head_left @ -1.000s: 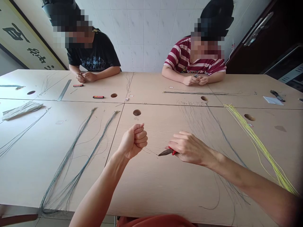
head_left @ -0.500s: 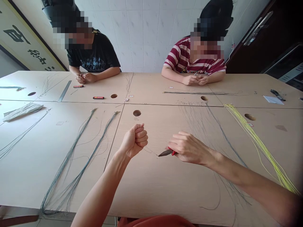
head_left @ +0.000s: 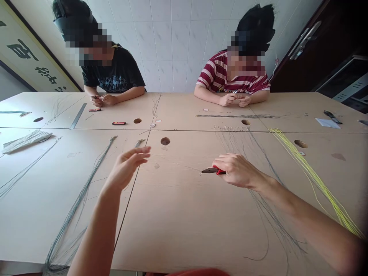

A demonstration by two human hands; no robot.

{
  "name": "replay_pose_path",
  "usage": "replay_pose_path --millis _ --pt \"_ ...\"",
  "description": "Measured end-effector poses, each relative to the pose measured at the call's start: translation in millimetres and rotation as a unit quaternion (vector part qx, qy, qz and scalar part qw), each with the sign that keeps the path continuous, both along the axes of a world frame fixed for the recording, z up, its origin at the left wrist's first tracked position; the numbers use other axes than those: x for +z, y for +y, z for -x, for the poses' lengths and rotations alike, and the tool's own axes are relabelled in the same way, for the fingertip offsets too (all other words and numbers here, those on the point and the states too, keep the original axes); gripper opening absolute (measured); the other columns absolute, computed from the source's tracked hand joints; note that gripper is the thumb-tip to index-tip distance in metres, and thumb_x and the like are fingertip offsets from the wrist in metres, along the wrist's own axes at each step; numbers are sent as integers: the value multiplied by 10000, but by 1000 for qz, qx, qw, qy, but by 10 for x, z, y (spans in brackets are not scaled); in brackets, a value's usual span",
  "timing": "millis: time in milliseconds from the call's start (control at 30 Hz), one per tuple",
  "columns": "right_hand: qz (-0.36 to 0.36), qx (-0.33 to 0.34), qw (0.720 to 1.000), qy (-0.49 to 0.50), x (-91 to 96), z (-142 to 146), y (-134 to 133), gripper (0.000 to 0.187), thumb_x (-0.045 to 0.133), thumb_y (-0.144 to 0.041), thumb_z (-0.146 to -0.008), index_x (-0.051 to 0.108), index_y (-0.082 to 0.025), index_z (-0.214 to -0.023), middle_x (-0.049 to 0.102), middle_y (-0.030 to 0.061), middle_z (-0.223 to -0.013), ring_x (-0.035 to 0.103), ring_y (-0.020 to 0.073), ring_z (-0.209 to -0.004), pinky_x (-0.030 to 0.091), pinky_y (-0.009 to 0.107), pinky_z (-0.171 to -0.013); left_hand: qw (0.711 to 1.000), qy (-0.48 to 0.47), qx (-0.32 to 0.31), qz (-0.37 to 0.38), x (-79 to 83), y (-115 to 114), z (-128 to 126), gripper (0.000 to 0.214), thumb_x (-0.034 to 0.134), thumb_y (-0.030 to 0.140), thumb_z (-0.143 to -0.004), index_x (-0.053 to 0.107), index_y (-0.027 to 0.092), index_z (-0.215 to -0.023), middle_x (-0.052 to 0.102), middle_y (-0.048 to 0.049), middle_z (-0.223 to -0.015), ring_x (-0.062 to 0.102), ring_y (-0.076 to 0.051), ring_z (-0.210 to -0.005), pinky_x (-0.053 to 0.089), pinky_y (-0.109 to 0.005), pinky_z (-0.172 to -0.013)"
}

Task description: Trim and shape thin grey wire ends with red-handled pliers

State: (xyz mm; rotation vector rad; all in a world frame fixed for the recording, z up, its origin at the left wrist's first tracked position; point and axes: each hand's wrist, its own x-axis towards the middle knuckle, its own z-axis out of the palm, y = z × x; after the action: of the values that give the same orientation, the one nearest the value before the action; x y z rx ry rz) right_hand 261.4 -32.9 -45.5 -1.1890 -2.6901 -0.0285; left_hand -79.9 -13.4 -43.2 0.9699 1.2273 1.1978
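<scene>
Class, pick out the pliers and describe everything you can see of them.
The pliers have dark, metal-looking, tapering jaws that seem closed, and red grips, mostly hidden inside the right hand, which holds them. They lie nearly level, tip pointing toward the left hand, over the bare middle of the table. A thin strand meets the tip; whether it is clamped is too small to tell.

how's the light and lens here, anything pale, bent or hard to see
Head view: the table is paler at left; same view: framed sign and dark door lean in the upper corners, likely wide-angle distortion; head view again: right forearm darkens toward the right edge, thin strand beside the pliers is too faint to trace.
</scene>
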Motion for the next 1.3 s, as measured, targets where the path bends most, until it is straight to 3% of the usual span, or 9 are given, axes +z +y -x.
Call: replay_pose_path --millis 133,200,267,433,633,933,1100,1167,1300 --pt "12 -31 999 -14 -8 -19 46 176 486 -61 -743 487 -194 -627 540 -16 -580 400 127 -550 226 254 -536 945 165 259 -109 50 35 131 81 635 154 -739 674 178 -672 695 -36 -963 602 -143 -832 425 -244 -667" --pt "17 -39 999 -19 -20 -2 71 179 488 -71 -757 492 -193 -626 547 -13 -588 403 127 -548 231 256 -538 905 230 314 -173 57 -8 -8 140 666 171 -752 620 189 -622 662 -18 -967 579 -149 -902 412 -246 -712" --pt "21 -41 999 -21 -31 27 92 185 487 -72 -766 496 -193 -626 553 -10 -594 411 128 -550 234 255 -539 896 287 239 -241 37 -82 -244 134 677 191 -784 625 203 -662 645 -24 -1002 571 -166 -961 425 -261 -768" --pt "31 -50 998 -23 -35 83 136 187 508 -129 -813 503 -194 -638 590 4 -619 446 136 -571 226 261 -530 834 363 -135 -392 -145 -190 -821 261 564 146 -892 645 232 -1124 615 -93 -1280 622 -187 -926 493 -325 -754" --pt "48 -60 997 -15 -56 99 172 179 508 -135 -825 508 -198 -657 608 4 -635 478 141 -589 242 262 -542 758 430 -148 -468 -319 -83 -1035 163 517 175 -948 642 189 -1051 730 -63 -1063 629 -169 -836 471 -329 -748" --pt "76 -66 995 20 -131 114 204 188 522 -159 -836 529 -200 -653 594 6 -623 467 146 -575 215 272 -518 790 401 -168 -433 -344 -34 -1026 178 515 206 -951 690 182 -935 748 -45 -932 603 -156 -777 416 -320 -728" --pt "109 -62 986 109 -147 115 235 182 521 -305 -911 626 -199 -807 616 19 -713 525 154 -667 356 270 -599 926 235 -159 -250 -389 -24 -1081 133 633 267 -856 730 193 -804 740 -50 -853 594 -169 -754 445 -321 -745" --pt "162 -87 954 237 -157 161 226 223 531 -384 -914 654 -200 -887 614 22 -760 540 154 -700 404 276 -639 959 173 -142 -173 -411 -9 -1112 158 654 306 -831 727 179 -770 739 -55 -802 609 -168 -717 476 -297 -685" --pt "268 -159 824 473 -223 362 172 243 649 -425 -829 701 -218 -945 595 6 -785 537 146 -721 432 287 -679 974 128 -146 -114 -419 18 -1153 215 635 348 -835 726 160 -785 753 -68 -786 643 -162 -695 510 -265 -627"
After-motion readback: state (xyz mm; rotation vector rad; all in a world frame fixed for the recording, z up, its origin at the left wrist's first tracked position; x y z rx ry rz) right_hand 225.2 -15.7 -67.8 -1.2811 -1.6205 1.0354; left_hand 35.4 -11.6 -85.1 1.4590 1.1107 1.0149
